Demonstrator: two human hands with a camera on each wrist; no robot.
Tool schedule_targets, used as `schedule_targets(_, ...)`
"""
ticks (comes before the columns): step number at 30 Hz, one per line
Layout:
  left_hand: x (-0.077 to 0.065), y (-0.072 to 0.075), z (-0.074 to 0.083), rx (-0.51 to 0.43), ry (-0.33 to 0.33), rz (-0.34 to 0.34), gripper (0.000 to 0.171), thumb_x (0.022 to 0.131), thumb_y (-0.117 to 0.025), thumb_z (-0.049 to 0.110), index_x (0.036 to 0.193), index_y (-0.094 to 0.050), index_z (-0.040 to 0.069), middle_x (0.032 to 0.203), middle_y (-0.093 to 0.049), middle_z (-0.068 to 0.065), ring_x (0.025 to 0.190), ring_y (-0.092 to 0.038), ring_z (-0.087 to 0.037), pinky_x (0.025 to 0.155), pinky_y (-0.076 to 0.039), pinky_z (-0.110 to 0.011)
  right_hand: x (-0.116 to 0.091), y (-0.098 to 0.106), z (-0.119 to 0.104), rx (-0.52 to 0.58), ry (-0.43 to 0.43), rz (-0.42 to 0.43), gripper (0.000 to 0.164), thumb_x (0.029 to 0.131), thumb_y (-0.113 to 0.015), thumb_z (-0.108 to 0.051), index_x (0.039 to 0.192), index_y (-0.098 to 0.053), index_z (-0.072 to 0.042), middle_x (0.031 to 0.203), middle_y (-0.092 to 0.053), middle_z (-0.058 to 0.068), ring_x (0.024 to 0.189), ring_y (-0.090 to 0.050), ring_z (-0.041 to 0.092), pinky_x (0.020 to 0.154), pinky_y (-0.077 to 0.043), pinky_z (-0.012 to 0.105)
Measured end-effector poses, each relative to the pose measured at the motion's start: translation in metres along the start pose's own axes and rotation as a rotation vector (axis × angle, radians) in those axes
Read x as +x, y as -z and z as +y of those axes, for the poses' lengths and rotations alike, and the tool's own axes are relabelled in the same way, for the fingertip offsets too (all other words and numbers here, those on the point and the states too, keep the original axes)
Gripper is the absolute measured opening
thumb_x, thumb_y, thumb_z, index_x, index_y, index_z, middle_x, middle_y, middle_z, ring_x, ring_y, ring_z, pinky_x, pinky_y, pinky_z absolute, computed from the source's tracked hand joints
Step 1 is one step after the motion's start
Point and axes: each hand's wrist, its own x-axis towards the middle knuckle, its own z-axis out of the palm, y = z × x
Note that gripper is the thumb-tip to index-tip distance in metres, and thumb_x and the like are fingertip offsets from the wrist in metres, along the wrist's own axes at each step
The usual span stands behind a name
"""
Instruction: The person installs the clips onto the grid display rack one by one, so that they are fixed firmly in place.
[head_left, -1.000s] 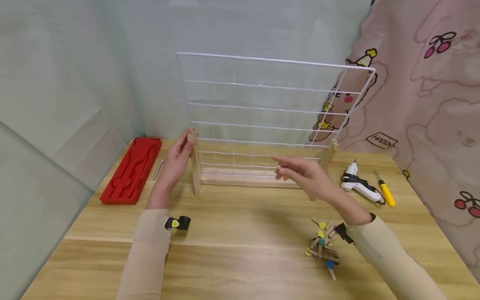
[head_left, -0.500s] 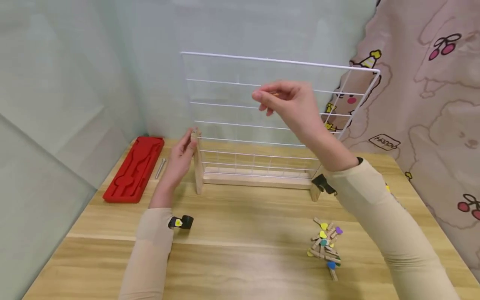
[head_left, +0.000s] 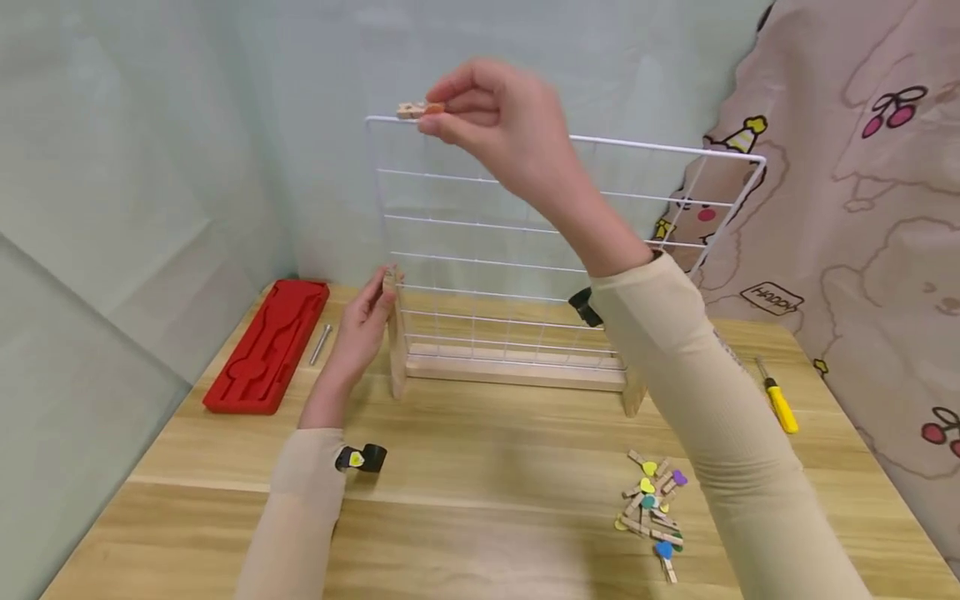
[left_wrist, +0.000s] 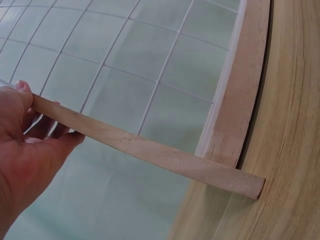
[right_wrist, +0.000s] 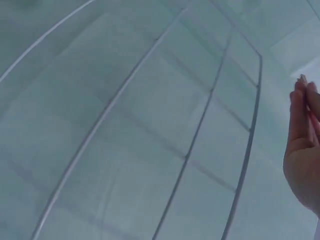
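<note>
A white wire grid panel (head_left: 480, 225) stands upright in a wooden base (head_left: 517, 372) on the table. My left hand (head_left: 362, 327) grips the top of the base's left wooden post (head_left: 397, 350); in the left wrist view its fingers curl round the end of that post (left_wrist: 140, 145). My right hand (head_left: 510, 125) pinches a small wooden clothespin (head_left: 412, 110) with an orange piece on it. The clothespin lies sideways at the grid's top wire, near the upper left corner; whether it touches the wire I cannot tell. In the right wrist view, the right hand (right_wrist: 302, 145) shows at the edge.
Several small wooden clothespins with coloured hearts lie in a pile (head_left: 648, 508) at the front right. A red tray (head_left: 266, 346) and a metal bolt (head_left: 321, 344) lie left of the grid. At the right is a yellow-handled screwdriver (head_left: 780, 406). Curtains hang behind.
My right hand has risen from low before the grid to its top left, carrying the clothespin. The left hand keeps its grip on the post.
</note>
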Motion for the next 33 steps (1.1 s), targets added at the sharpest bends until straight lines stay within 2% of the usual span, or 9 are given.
schedule_targets(2, 0.001, -0.002, 0.0, -0.006, -0.003, -0.004, 0.053, 0.09, -0.042, 0.03, 0.137, -0.025, 0.012, 0.139, -0.03, -0.007, 0.126, -0.028, -0.015, 0.1, -0.029, -0.035, 0.012, -0.003, 0.001, -0.047, -0.01, 0.015, 0.026, 0.075, -0.065, -0.017, 0.097, -0.065, -0.004, 0.093, -0.066, 0.004, 0.079, -0.062, 0.005, 0.074, -0.047, 0.017)
schedule_targets(5, 0.003, -0.004, 0.001, -0.007, -0.002, -0.012, 0.054, 0.09, -0.042, 0.03, 0.138, -0.024, 0.013, 0.139, -0.03, -0.007, 0.126, -0.028, -0.015, 0.1, -0.029, -0.036, 0.027, -0.01, 0.009, -0.151, 0.041, 0.028, 0.026, 0.079, -0.061, -0.022, 0.102, -0.066, -0.012, 0.095, -0.065, -0.002, 0.079, -0.059, 0.002, 0.072, -0.045, 0.014)
schedule_targets(8, 0.004, -0.007, 0.002, -0.001, -0.004, -0.012, 0.054, 0.09, -0.042, 0.031, 0.138, -0.024, 0.014, 0.138, -0.031, -0.008, 0.125, -0.029, -0.016, 0.1, -0.029, -0.037, 0.035, -0.017, 0.016, -0.263, 0.105, 0.052, 0.031, 0.082, -0.055, -0.025, 0.111, -0.06, -0.015, 0.097, -0.064, -0.004, 0.08, -0.057, 0.003, 0.069, -0.043, 0.013)
schedule_targets(13, 0.005, -0.013, 0.001, -0.038, -0.006, -0.024, 0.054, 0.09, -0.042, 0.03, 0.138, -0.024, 0.013, 0.136, -0.036, -0.008, 0.124, -0.031, -0.015, 0.1, -0.03, -0.037, 0.04, -0.023, 0.019, -0.173, 0.035, 0.087, 0.03, 0.078, -0.059, -0.026, 0.105, -0.064, -0.012, 0.095, -0.066, -0.004, 0.079, -0.058, 0.002, 0.069, -0.043, 0.015)
schedule_targets(15, 0.004, -0.014, 0.002, -0.048, 0.001, -0.026, 0.054, 0.09, -0.043, 0.03, 0.137, -0.025, 0.014, 0.136, -0.035, -0.008, 0.124, -0.031, -0.015, 0.1, -0.03, -0.036, 0.042, -0.024, 0.019, -0.142, 0.024, 0.122, 0.026, 0.077, -0.061, -0.026, 0.097, -0.067, -0.012, 0.092, -0.066, -0.004, 0.078, -0.059, 0.002, 0.066, -0.042, 0.015)
schedule_targets(18, 0.004, -0.013, 0.004, -0.051, 0.007, -0.03, 0.054, 0.09, -0.042, 0.031, 0.138, -0.024, 0.014, 0.138, -0.032, -0.007, 0.125, -0.029, -0.015, 0.101, -0.029, -0.037, 0.045, -0.026, 0.018, -0.158, 0.049, 0.162, 0.022, 0.077, -0.062, -0.025, 0.092, -0.068, -0.012, 0.087, -0.067, -0.004, 0.075, -0.059, 0.002, 0.064, -0.041, 0.014)
schedule_targets(20, 0.004, -0.013, 0.005, -0.053, 0.004, -0.038, 0.054, 0.09, -0.042, 0.031, 0.138, -0.023, 0.014, 0.139, -0.029, -0.007, 0.126, -0.027, -0.016, 0.101, -0.028, -0.037, 0.046, -0.028, 0.018, -0.188, 0.074, 0.154, 0.02, 0.077, -0.061, -0.025, 0.09, -0.069, -0.011, 0.087, -0.067, -0.002, 0.074, -0.059, 0.002, 0.065, -0.042, 0.013)
schedule_targets(25, 0.004, -0.013, 0.007, -0.07, -0.002, -0.051, 0.053, 0.091, -0.041, 0.03, 0.138, -0.023, 0.014, 0.14, -0.028, -0.007, 0.127, -0.027, -0.017, 0.101, -0.028, -0.038, 0.047, -0.033, 0.018, -0.203, 0.054, 0.091, 0.021, 0.078, -0.06, -0.023, 0.091, -0.069, -0.009, 0.088, -0.067, -0.001, 0.075, -0.06, 0.001, 0.071, -0.045, 0.011)
schedule_targets(33, 0.005, -0.015, 0.008, -0.058, -0.008, -0.057, 0.053, 0.091, -0.041, 0.03, 0.138, -0.023, 0.014, 0.14, -0.028, -0.008, 0.127, -0.027, -0.017, 0.101, -0.027, -0.037, 0.048, -0.03, 0.018, -0.254, 0.038, 0.055, 0.026, 0.08, -0.057, -0.025, 0.1, -0.066, -0.012, 0.096, -0.066, -0.002, 0.082, -0.059, 0.0, 0.076, -0.043, 0.011)
